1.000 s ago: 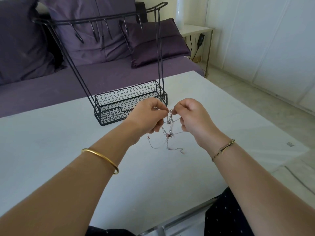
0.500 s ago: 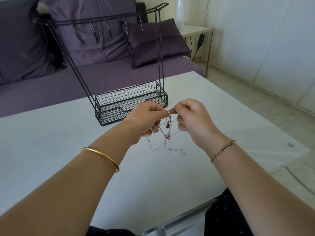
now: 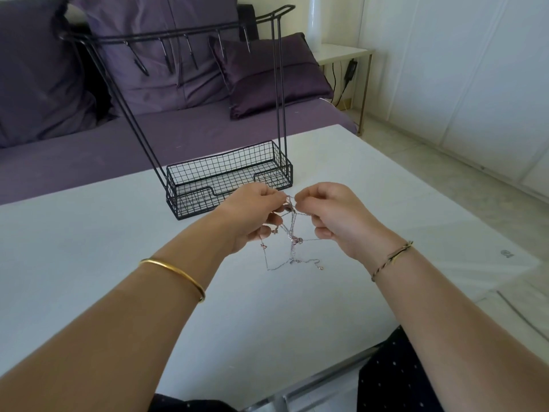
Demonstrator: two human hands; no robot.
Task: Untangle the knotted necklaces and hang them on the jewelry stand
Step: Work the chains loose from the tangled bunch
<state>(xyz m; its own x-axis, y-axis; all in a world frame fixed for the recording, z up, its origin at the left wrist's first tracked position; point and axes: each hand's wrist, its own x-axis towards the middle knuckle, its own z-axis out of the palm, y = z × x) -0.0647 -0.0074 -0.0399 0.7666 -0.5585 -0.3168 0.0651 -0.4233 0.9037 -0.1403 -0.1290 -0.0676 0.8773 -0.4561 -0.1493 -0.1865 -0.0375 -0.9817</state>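
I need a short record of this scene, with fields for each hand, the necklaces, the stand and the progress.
left hand: pinches the top of the tangled thin silver necklaces
right hand: pinches the same knot, close beside
black wire jewelry stand: upright on the white table, hooks bare
progress: knotted, nothing hung yet

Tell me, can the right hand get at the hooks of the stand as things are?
Probably yes: no object stands between the right hand and the hooks, but it pinches the knotted necklaces with the left hand.
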